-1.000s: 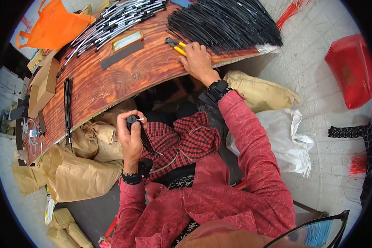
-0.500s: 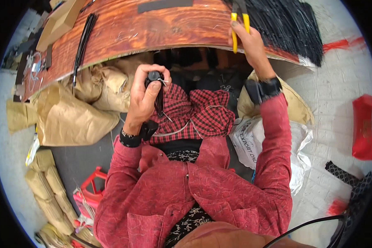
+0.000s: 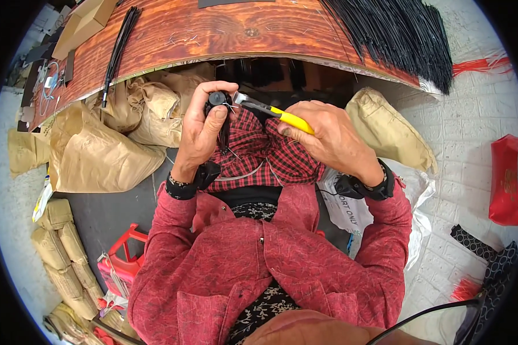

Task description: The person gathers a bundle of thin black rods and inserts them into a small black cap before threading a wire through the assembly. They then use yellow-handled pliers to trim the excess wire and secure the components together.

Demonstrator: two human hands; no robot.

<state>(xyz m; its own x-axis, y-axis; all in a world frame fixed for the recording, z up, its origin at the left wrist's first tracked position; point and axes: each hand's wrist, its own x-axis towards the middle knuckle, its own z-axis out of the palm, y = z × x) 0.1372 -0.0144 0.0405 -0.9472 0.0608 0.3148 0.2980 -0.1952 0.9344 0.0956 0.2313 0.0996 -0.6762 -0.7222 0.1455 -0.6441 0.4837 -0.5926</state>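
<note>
My left hand (image 3: pixel 197 132) is wrapped round a bundle of thin black strands (image 3: pixel 217 99), its round black end facing up and its length hanging below the fist. Fine silvery wire ends stick out from the bundle's right side, near my thumb. My right hand (image 3: pixel 339 137) grips a pair of pliers (image 3: pixel 293 121) with yellow-and-black handles. The metal jaws point left and sit at those wire ends. Whether the jaws have closed on the wire is too small to make out. A red-and-black checked cloth (image 3: pixel 250 152) lies over my lap beneath both hands.
Ahead is a wooden table (image 3: pixel 236 34) with a large pile of black strands (image 3: pixel 406 43) at right and a thinner black bundle (image 3: pixel 119 54) at left. An open cardboard box (image 3: pixel 86 29) stands far left. Brown paper sacks (image 3: pixel 98 152) crowd my left; a white sack (image 3: pixel 342 210) lies right.
My right hand has come down and left from the table edge, bringing the pliers to the wire ends at the bundle. My left hand has stayed nearly in place, still gripping the bundle.
</note>
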